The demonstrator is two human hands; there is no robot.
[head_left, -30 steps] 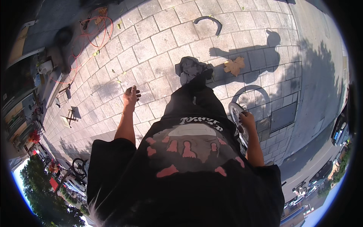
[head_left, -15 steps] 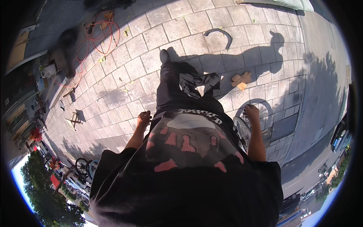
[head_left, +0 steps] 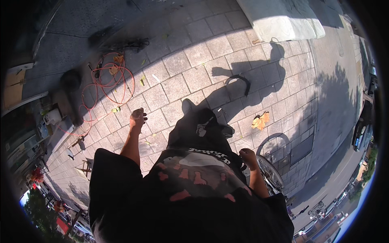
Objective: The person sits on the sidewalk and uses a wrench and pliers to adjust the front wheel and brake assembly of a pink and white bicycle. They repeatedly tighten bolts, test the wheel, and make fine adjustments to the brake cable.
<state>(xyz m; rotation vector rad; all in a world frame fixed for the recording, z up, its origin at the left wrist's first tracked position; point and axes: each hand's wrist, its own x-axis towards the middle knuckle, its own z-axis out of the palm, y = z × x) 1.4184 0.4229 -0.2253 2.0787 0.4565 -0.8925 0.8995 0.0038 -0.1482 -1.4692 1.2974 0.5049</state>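
My right hand [head_left: 247,156] hangs at my right hip, closed on the rim of a spoked bicycle wheel [head_left: 270,176] that I carry beside my leg. Only a part of the wheel shows, and its round shadow falls on the paving to the right. My left hand [head_left: 138,118] swings out in front on the left, holding nothing, its fingers loosely bent above the grey paving stones. One leg in dark trousers steps forward between the hands.
A curved black strip [head_left: 240,80] lies on the paving ahead, with an orange leaf [head_left: 259,120] near it. A coil of red hose [head_left: 108,86] lies at the left beside tools. A pale slab [head_left: 283,21] sits at the top, and a metal cover [head_left: 302,150] at the right.
I have walked forward: the black strip and the leaf have come closer, and the red hose and pale slab have come further into view. My left hand has swung forward. The right hand still holds the wheel.
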